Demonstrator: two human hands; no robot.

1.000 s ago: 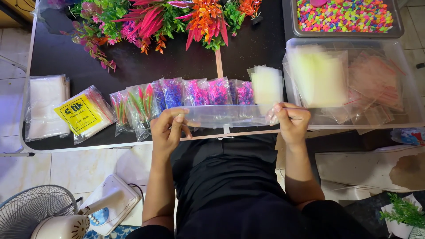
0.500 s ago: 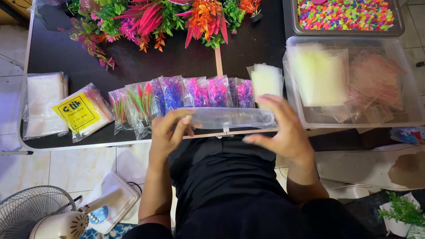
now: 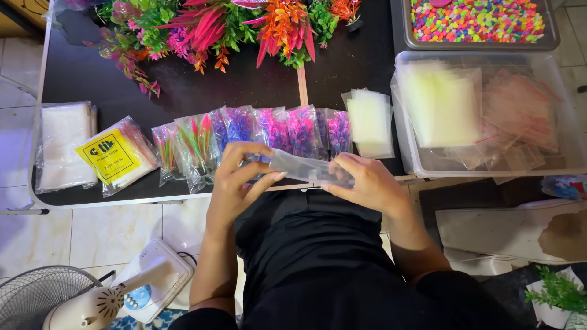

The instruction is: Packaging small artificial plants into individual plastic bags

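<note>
Sprawling black worktop (image 3: 342, 67), bearing plastic plants (image 3: 214, 27), a clear bin (image 3: 568, 91), a row of filled packets (image 3: 257, 131). Hovering over its near edge, left hand (image 3: 235, 183) and right hand (image 3: 367, 183), fingers (image 3: 260, 178) gripping both ends of a clear bag (image 3: 302, 168).

Packets (image 3: 263, 131) lie in a row on the table (image 3: 79, 73), plants (image 3: 226, 27) behind, bin (image 3: 568, 165) right.

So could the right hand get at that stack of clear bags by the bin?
Probably yes. The right hand sits just below the stack of clear bags, nothing between them, but it is holding a clear plastic bag with the left hand.
</note>
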